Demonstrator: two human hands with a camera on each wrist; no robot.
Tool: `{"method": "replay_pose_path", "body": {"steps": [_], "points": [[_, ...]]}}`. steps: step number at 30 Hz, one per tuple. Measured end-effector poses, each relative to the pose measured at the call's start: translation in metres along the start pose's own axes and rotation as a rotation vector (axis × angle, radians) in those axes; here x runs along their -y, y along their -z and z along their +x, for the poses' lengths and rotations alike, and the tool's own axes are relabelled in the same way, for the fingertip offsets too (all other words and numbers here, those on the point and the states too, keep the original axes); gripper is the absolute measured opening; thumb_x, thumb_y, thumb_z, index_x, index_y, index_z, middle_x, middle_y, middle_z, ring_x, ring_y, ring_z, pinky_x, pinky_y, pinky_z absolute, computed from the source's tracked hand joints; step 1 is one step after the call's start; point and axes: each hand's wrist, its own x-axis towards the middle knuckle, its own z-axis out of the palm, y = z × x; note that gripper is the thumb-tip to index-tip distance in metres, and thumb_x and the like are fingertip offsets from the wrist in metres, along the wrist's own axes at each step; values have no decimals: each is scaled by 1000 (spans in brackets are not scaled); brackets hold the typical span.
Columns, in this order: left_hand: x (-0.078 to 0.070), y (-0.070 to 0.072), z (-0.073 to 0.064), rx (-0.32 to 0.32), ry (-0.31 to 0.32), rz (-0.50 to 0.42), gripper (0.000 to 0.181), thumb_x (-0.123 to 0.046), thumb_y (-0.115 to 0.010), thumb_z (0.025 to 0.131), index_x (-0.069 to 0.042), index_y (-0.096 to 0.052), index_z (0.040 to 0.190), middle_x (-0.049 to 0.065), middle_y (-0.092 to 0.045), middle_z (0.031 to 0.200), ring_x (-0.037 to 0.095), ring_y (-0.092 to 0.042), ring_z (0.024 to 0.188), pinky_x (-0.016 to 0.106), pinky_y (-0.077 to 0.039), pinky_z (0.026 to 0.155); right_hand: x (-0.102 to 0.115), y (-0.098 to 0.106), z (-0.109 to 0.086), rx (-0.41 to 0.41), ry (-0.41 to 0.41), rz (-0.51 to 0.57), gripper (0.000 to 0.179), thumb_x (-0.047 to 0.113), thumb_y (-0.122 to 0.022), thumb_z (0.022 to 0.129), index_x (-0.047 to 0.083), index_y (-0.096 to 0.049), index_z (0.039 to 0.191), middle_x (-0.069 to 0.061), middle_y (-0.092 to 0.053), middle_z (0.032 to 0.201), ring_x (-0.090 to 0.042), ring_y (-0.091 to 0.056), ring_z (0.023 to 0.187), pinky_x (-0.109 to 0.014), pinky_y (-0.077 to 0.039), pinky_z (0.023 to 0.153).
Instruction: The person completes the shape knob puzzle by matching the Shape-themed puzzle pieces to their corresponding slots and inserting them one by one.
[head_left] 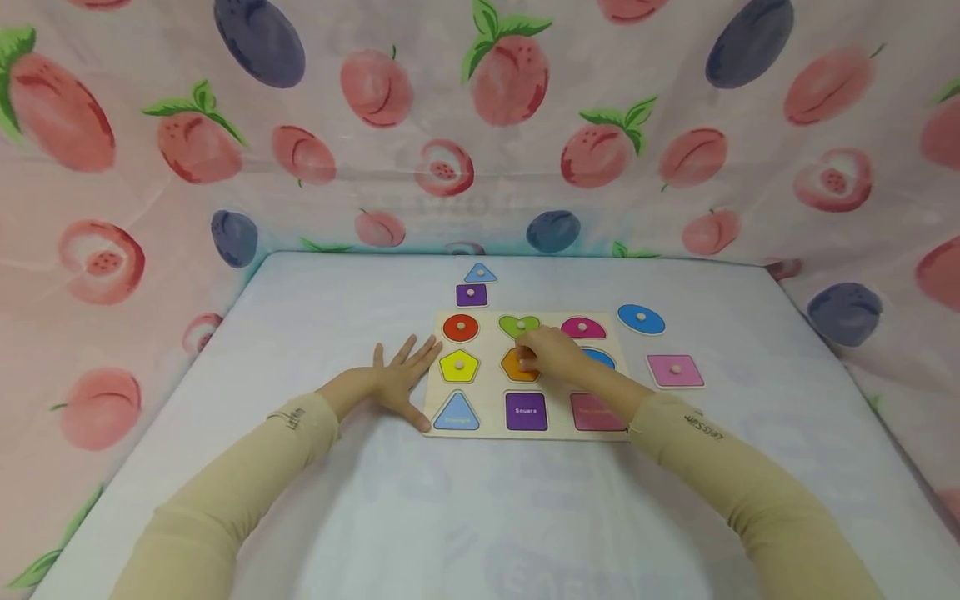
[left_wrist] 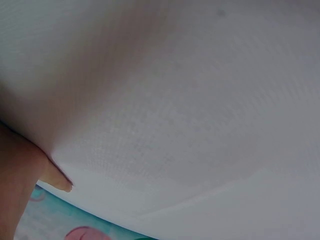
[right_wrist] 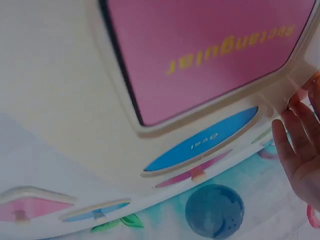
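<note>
A wooden shape puzzle board lies on the white table. My right hand pinches the knob of the orange hexagon piece at the board's middle; the fingers partly cover it. My left hand is spread flat at the board's left edge, thumb near the lower left corner. On the board, the red circle, yellow pentagon, green heart and magenta semicircle have knobs. Printed recesses show for triangle, square, rectangle and oval.
Beyond the board lie a light blue triangle piece and a purple square piece. To its right are a blue oval piece and a pink rectangle piece. A fruit-patterned cloth hangs around the table.
</note>
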Motion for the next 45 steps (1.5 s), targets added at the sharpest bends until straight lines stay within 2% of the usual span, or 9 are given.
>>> {"method": "replay_pose_path", "body": {"steps": [7, 13, 19, 28, 40, 45], "points": [[3, -1, -1, -4, -6, -1, 131, -61, -75, 65, -16, 13, 151, 5, 22, 157, 34, 26, 142, 71, 19, 102, 7, 3, 10, 48, -58, -36, 15, 16, -72, 83, 9, -62, 74, 0, -55, 68, -17, -51, 71, -25, -42, 67], [6, -2, -3, -13, 13, -18, 132, -60, -76, 65, -17, 14, 151, 5, 22, 157, 34, 26, 142, 70, 20, 102, 14, 4, 14, 38, -64, -15, 16, 9, -72, 81, 8, -59, 72, -2, -55, 69, -19, -52, 73, -26, -42, 67], [7, -1, -2, 1, 9, -27, 132, -61, -75, 65, -17, 15, 150, 5, 23, 157, 34, 26, 142, 70, 21, 101, 12, 7, 13, 62, -86, -14, 14, 14, -72, 82, 9, -60, 78, -1, -55, 73, -18, -51, 76, -26, -42, 70], [4, 1, -1, 0, 12, 2, 132, -62, -76, 64, -17, 13, 151, 5, 23, 157, 34, 26, 142, 71, 20, 102, 7, 11, 12, 79, -42, -33, 14, 17, -72, 83, 8, -61, 79, -2, -56, 76, -18, -51, 77, -29, -43, 73], [1, -1, -1, 6, 16, -4, 131, -61, -75, 65, -17, 12, 151, 5, 22, 157, 34, 25, 142, 71, 20, 102, 0, 11, 8, 105, -14, 17, 19, 19, -76, 79, 8, -61, 79, 0, -55, 74, -15, -48, 74, -25, -38, 70], [-2, 1, -1, 5, 15, 4, 130, -60, -75, 66, -16, 13, 151, 5, 22, 157, 34, 25, 142, 70, 19, 102, 0, 12, 5, 99, -12, 27, 18, 16, -76, 79, 8, -60, 79, -1, -57, 77, -16, -49, 76, -27, -40, 72]]}}
